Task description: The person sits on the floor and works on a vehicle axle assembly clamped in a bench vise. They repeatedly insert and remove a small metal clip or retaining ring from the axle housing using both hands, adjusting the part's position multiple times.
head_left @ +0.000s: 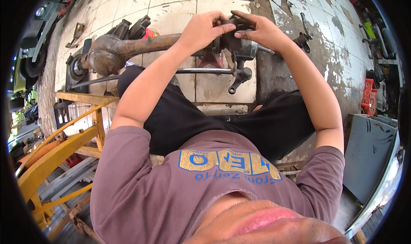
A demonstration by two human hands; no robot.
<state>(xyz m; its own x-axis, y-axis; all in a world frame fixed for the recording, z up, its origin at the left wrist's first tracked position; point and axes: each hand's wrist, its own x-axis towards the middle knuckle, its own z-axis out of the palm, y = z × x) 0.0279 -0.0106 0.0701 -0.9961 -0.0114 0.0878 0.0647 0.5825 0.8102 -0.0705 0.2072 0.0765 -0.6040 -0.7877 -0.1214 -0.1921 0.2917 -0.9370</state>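
Axle end hub point(233, 41), a dark greasy lump of metal at the right-hand tip of a long rusty axle housing point(141, 45), sits directly between both hands, out in front of the seated person and beyond the knees. Left hand point(204, 30) comes in from the left, along the housing, with its fingers curled down over the near top of the hub and the thumb stretched toward the other hand; it is clamped on the part, not spread. Right hand point(263, 30) meets it from the opposite side, fingers laid flat and pressed together over the top edge of the same part, fingertips almost touching those of the left. Neither hand is clearly nearer: both are on the hub. The housing's long axis runs left to right across the view, swelling into a round differential casing point(102, 58) at the far left, so the hub lies at the end of that line, beside the right arm. Just below the hub a thin steel rod point(201, 70) runs parallel to the housing and ends in a dark steering knuckle arm point(239, 79) hanging toward the black trousers point(214, 120). All of it rests on a stained tiled floor point(180, 4), with a yellow metal frame point(60, 150) well off to the left.
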